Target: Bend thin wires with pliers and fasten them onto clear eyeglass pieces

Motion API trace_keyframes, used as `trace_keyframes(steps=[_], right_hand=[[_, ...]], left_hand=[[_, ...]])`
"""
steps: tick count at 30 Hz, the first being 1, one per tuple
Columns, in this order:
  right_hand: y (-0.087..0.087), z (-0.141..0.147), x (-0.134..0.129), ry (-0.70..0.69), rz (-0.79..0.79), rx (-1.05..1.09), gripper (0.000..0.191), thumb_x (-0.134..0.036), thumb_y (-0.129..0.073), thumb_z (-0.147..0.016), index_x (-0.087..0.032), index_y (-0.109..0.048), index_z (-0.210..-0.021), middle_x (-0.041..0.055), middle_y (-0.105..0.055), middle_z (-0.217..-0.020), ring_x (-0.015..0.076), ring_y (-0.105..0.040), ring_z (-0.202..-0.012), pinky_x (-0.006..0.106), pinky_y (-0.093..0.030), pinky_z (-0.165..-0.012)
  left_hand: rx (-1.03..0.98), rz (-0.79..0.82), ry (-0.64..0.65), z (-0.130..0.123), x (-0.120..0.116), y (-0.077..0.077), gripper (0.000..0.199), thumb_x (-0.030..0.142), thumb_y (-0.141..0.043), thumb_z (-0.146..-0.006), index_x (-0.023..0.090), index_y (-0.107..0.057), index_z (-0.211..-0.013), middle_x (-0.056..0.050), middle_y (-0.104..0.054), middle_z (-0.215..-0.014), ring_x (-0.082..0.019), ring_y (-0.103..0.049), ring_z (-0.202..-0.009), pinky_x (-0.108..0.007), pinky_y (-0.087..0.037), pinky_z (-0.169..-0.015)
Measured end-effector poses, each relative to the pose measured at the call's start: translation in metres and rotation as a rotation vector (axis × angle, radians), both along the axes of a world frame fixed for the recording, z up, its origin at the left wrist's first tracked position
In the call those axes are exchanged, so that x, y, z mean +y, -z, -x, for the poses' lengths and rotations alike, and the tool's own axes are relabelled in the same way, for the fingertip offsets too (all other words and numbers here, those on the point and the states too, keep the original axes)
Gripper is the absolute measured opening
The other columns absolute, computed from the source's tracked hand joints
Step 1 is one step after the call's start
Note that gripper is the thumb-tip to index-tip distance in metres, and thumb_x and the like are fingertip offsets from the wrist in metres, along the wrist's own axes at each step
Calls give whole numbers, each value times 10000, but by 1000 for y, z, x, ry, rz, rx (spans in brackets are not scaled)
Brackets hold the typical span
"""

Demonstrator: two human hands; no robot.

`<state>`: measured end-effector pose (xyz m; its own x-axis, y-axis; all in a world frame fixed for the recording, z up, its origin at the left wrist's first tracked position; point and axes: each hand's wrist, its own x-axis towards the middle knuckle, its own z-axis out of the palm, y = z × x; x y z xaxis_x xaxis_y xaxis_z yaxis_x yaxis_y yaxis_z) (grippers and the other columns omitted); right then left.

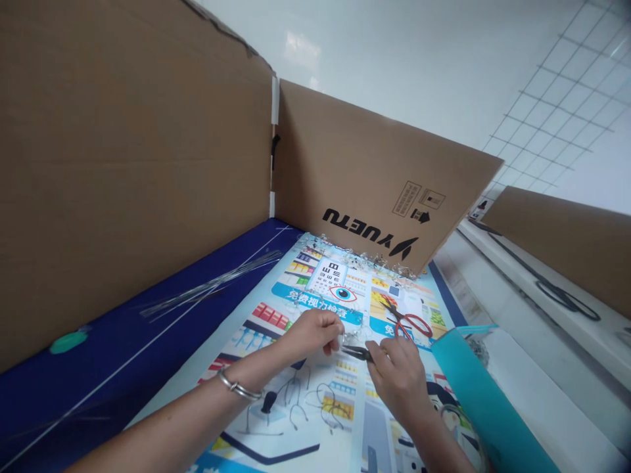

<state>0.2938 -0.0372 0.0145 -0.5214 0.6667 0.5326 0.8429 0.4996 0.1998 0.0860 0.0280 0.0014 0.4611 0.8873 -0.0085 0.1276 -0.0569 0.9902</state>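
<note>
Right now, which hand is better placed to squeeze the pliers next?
Probably the right hand: it grips the pliers, tips near the left hand, whose fingers are pinched together.

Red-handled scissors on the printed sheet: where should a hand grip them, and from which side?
Probably best by the red handle loops, coming from the person's side, at lower right. The loops lie toward there, while the dark blades point away, to the upper left. The right hand is nearest, but holds pliers.

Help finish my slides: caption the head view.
Right hand holding pliers near the left hand, red-handled scissors lying beyond.
</note>
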Motion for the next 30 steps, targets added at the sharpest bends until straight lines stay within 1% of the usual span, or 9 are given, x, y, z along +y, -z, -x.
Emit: trace_keyframes(steps=[2,4,8,11,14,19,23,30], right_hand=[[-3,7,-4,15,21,-64,208,-186,-479,-824,-201,-578,-1006,58,-521,-743,191,-456,-720,350,-344,-666],[-5,12,-6,43,61,-61,184,-194,-474,-828,-197,-582,-977,59,-515,-744,194,-455,-726,347,-344,-667],[-3,17,-9,106,181,83,133,-226,-489,-824,-192,-578,-916,61,-520,-771,194,-471,-763,321,-360,-680],[0,17,-10,140,232,144,118,-244,-503,-818,-197,-576,-897,58,-528,-769,193,-481,-768,304,-363,-679],[2,17,-10,168,245,145,108,-256,-505,-819,-201,-579,-875,55,-534,-761,188,-487,-757,293,-353,-672],[1,16,-10,196,242,127,101,-263,-499,-825,-203,-580,-835,42,-530,-739,172,-484,-736,276,-324,-658],[-1,16,-12,247,254,94,95,-252,-493,-830,-210,-578,-834,33,-528,-754,166,-475,-754,271,-299,-662],[-5,19,-14,288,183,-25,69,-236,-518,-807,-205,-577,-823,41,-516,-740,182,-443,-734,301,-265,-654]], left_hand=[[17,-14,-11,-1,-2,0,238,358,-491,-768,160,-599,-692,18,-629,-558,-110,-548,-445,-203,-419,-464],[63,-78,-30,-1,-6,-2,237,352,-474,-784,174,-612,-711,31,-616,-542,-112,-547,-453,-202,-408,-476],[214,-309,-108,-2,-13,-8,279,336,-404,-839,197,-620,-730,32,-616,-571,-115,-548,-497,-197,-383,-507],[269,-397,-163,-3,-17,-10,268,322,-388,-856,210,-618,-778,28,-624,-623,-117,-550,-520,-199,-381,-533],[305,-436,-173,-5,-19,-8,236,313,-394,-860,222,-609,-826,30,-617,-629,-121,-553,-534,-199,-381,-548],[364,-479,-180,-7,-21,-7,218,302,-384,-868,233,-587,-829,31,-609,-642,-128,-563,-574,-197,-377,-563],[406,-504,-184,-7,-23,-6,232,286,-355,-882,234,-575,-829,26,-607,-650,-131,-562,-592,-197,-373,-573],[477,-525,-195,-9,-26,-4,219,264,-347,-885,244,-564,-864,17,-628,-683,-136,-579,-604,-201,-373,-581]])
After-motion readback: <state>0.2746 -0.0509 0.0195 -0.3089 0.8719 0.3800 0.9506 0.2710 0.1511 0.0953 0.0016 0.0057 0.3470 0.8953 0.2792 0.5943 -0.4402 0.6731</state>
